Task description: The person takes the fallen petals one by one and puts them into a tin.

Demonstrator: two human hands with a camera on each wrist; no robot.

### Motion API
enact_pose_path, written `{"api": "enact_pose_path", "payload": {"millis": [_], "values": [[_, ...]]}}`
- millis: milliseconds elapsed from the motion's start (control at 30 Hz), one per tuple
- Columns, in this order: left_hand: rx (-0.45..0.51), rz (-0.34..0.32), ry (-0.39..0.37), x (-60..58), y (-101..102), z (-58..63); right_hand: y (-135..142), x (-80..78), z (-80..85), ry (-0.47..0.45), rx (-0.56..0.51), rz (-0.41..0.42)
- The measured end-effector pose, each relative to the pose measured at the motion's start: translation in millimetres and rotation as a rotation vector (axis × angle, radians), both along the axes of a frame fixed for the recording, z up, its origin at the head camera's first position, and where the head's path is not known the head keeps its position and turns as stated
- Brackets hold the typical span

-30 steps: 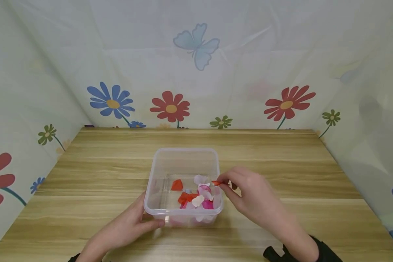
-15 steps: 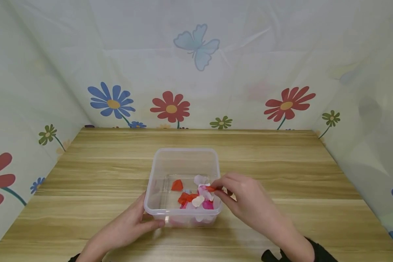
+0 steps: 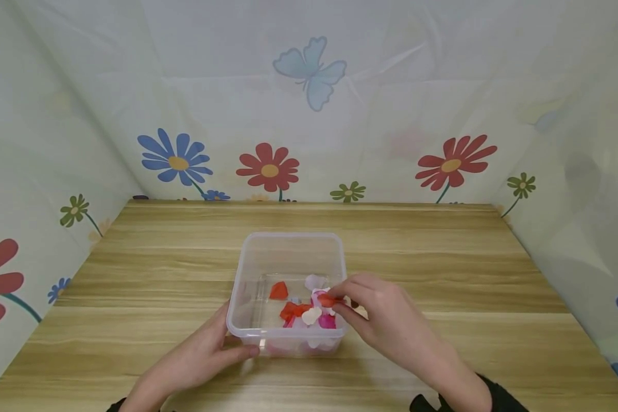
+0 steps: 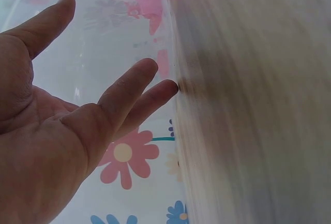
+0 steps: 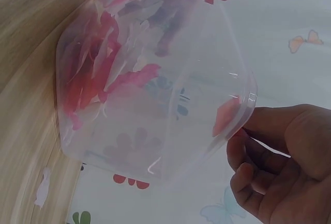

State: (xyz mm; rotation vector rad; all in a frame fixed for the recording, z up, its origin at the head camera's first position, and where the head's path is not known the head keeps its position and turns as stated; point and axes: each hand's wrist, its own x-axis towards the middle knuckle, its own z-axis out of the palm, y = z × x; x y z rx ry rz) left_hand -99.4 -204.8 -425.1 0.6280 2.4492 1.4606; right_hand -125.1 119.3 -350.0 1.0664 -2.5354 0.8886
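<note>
A clear plastic box (image 3: 288,333) stands on the table, with several red, pink and white petals (image 3: 311,316) in it, mostly heaped toward its right side. My right hand (image 3: 391,315) reaches over the box's right rim and pinches a red petal (image 3: 327,300) between thumb and forefinger. That petal shows through the wall, just below the rim, in the right wrist view. My left hand (image 3: 201,352) lies against the box's front left corner. Its thumb and fingers (image 4: 128,87) are spread and fairly straight along the wall; the fingers are partly hidden in the head view.
The wood-grain table (image 3: 185,240) surrounds the box. A small white scrap (image 5: 43,188) lies on the tabletop beside the box in the right wrist view. White sheets (image 3: 371,126) printed with flowers and a butterfly rise behind the table and along both sides.
My right hand has moved left and slightly down, carrying the pinched red petal from the box's right rim to over the heaped petals. The left hand and the box have stayed put.
</note>
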Motion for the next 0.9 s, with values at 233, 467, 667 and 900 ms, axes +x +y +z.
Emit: {"api": "enact_pose_path", "payload": {"millis": [233, 467, 667, 900], "values": [[0.012, -0.002, -0.016, -0.4, 1, 0.3, 1, -1.4, -0.1, 0.019, -0.009, -0.011], [0.019, -0.009, -0.005, 0.1, 1, 0.0, 4, -4.4, 1.1, 0.054, -0.018, -0.046], [0.012, -0.001, -0.019, -0.6, 1, 0.7, 15, -17.7, 0.3, 0.125, -0.012, -0.135], [0.002, 0.008, -0.031, -0.3, 1, 1.6, 24, -30.4, -3.5, 0.033, 0.04, -0.229]]}}
